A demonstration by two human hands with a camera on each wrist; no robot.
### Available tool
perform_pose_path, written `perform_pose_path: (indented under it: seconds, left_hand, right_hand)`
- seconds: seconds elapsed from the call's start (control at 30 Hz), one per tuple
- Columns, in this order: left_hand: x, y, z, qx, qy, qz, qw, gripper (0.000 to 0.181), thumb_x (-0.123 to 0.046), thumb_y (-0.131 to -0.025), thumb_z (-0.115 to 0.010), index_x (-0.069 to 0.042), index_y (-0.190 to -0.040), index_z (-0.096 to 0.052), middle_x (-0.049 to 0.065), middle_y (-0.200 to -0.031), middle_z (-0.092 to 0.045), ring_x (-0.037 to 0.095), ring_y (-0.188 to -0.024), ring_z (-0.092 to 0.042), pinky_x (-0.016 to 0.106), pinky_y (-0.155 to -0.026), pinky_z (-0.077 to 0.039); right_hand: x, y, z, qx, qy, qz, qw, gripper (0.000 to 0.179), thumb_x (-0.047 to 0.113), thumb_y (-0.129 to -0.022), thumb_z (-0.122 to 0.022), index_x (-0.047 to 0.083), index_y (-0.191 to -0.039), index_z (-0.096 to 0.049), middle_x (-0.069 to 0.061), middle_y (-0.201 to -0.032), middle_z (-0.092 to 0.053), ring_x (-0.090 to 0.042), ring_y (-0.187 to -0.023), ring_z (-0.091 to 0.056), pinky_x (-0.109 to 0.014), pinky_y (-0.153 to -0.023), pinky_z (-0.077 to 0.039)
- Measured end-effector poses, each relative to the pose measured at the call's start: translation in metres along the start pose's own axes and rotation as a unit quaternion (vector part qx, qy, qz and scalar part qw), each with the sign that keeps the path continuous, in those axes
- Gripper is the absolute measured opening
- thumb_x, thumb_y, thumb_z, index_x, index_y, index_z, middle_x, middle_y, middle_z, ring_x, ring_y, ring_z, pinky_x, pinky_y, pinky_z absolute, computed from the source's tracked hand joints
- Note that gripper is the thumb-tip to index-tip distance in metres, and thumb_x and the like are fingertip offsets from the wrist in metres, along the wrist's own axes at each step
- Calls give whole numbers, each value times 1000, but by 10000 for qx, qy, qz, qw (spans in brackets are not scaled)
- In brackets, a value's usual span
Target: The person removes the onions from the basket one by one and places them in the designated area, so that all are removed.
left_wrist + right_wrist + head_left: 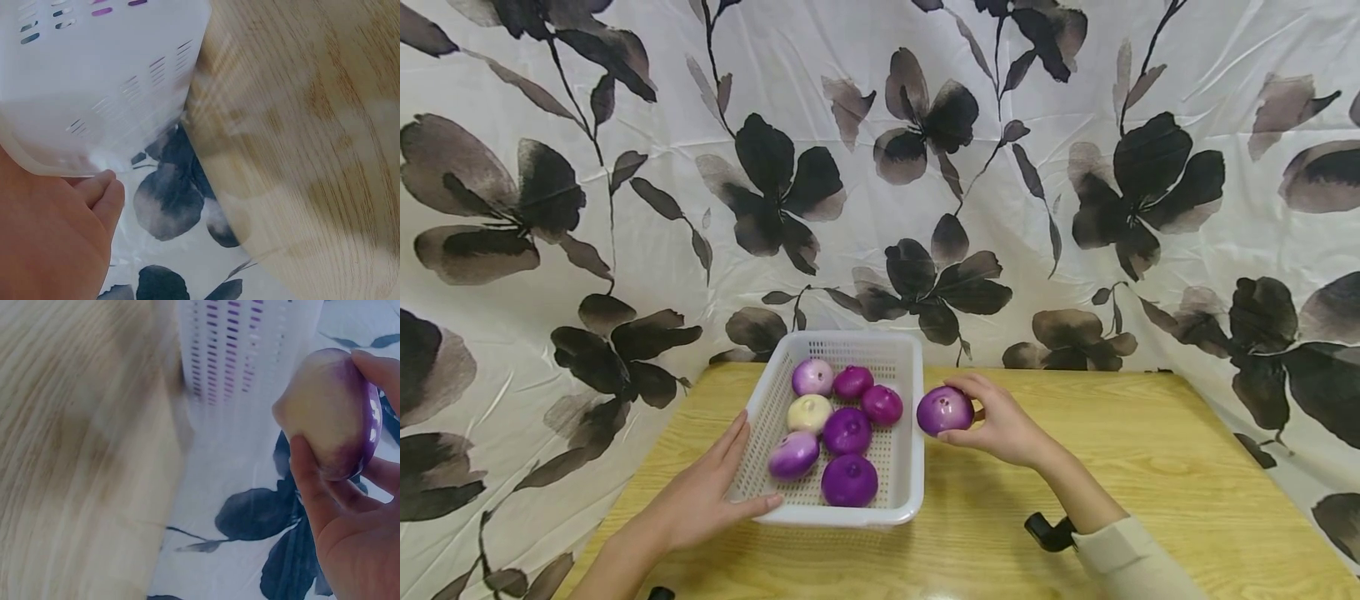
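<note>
My right hand grips a glossy purple onion just beyond the right rim of a white plastic basket. In the right wrist view the fingers and thumb pinch that onion from its sides, its pale pointed end showing. At the basket's near left corner lies my left hand, straight fingers along the outer left side and thumb against the front rim. Inside are several purple onions, such as the front one, and one cream-coloured onion.
The basket stands on a wooden table. A flower-printed cloth hangs behind the table and along both sides. Near the right forearm a small black object is visible over the table.
</note>
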State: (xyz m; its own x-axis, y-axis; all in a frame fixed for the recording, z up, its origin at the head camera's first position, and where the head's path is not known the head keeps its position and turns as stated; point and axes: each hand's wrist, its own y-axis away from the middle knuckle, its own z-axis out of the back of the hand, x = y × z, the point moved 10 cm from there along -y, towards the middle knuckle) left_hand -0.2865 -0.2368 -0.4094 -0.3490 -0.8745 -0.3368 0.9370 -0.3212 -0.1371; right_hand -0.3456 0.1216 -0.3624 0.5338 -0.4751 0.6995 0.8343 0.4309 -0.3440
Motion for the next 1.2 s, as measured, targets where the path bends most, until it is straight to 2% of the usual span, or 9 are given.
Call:
perform_pose_path:
  seconds: [0.2, 0.43, 0.7, 1.2]
  left_hand:
    - [0, 0, 0, -8, 27, 4, 10000, 121, -77, -85, -62, 4, -161, -15, 15, -172, -5, 49, -148, -28, 65, -113, -35]
    - [1, 0, -1, 4, 19, 28, 10000, 120, -77, -85, -62, 4, -161, -16, 14, -172, -5, 48, -149, -27, 64, -113, -35]
    - [1, -1, -1, -10, 9, 53, 10000, 120, -77, -85, -62, 4, -161, -16, 12, -172, -4, 47, -149, -28, 64, -113, -36]
    - [2, 0, -1, -19, -7, 86, 10000, 118, -75, -85, -63, 2, -162, -16, 12, -172, -4, 46, -150, -26, 64, -114, -35]
  right_hand:
    - [-6, -1, 1, -16, 77, -45, 10000, 72, 23, -79, -90, 2, -140, -58, -18, -140, -55, -31, -115, -62, -34, -87, -60]
    - [-19, -2, 2, -21, 489, -207, 9986, 75, 27, -78, -90, 3, -141, -58, -17, -138, -56, -32, -117, -59, -37, -89, -58]
    - [-40, -9, 8, -86, 472, -343, 9983, 75, 24, -80, -89, 0, -142, -55, -20, -133, -58, -31, -111, -62, -34, -85, -60]
    - [-84, -20, 23, -433, 581, -655, 9952, 72, 23, -83, -86, -8, -139, -53, -27, -131, -57, -40, -111, -63, -48, -87, -61]
